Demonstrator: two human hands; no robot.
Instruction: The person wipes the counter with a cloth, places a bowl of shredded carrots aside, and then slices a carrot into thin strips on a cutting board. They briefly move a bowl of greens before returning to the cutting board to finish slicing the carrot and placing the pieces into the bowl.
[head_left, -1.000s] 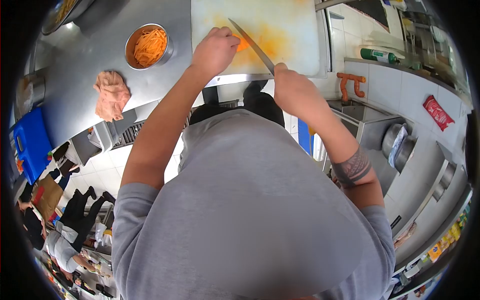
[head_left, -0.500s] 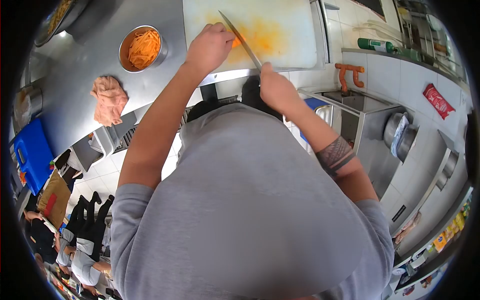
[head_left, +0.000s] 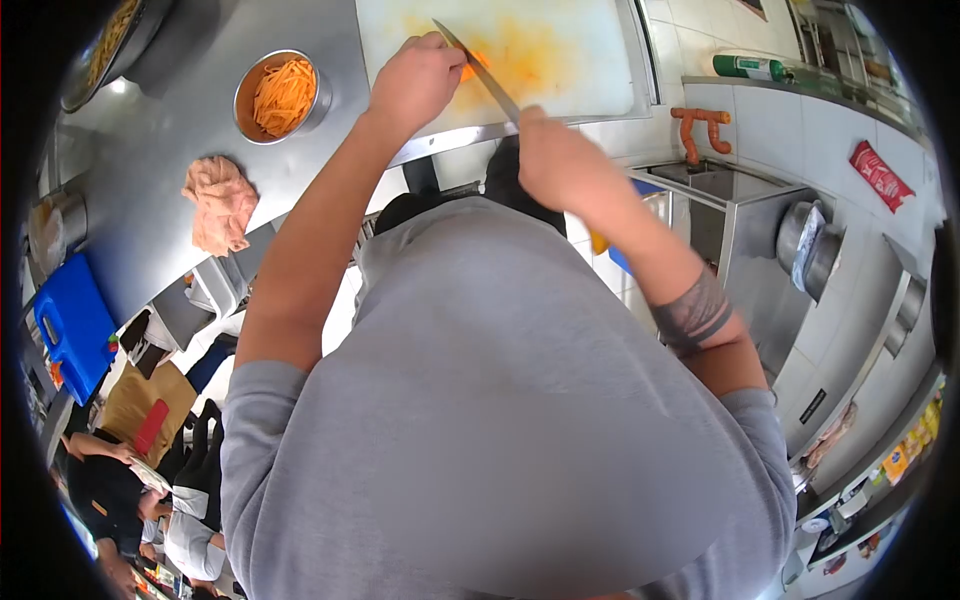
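My right hand (head_left: 560,165) is wrapped round the handle of a kitchen knife (head_left: 492,85), its long blade slanting up and left across the white cutting board (head_left: 590,75). Just left of the blade, the curled fingers of my left hand (head_left: 418,82) press down on the board. A small orange piece of carrot (head_left: 474,66) shows between those fingertips and the knife, partly hidden. Orange stains spread over the board around it. To the left, a round metal bowl (head_left: 322,104) contains thin carrot strips (head_left: 284,97).
A crumpled pinkish cloth (head_left: 220,204) lies near the edge of the steel counter (head_left: 150,190). A dark pan (head_left: 128,45) stands far left, above a blue plastic container (head_left: 75,325). Several people (head_left: 110,490) are at lower left. A green bottle (head_left: 748,67) lies on the right ledge.
My right hand has moved slightly up and the forearm has swung right, blurred by motion. The knife still lies beside my left fingertips. At lower left, the people have shifted.
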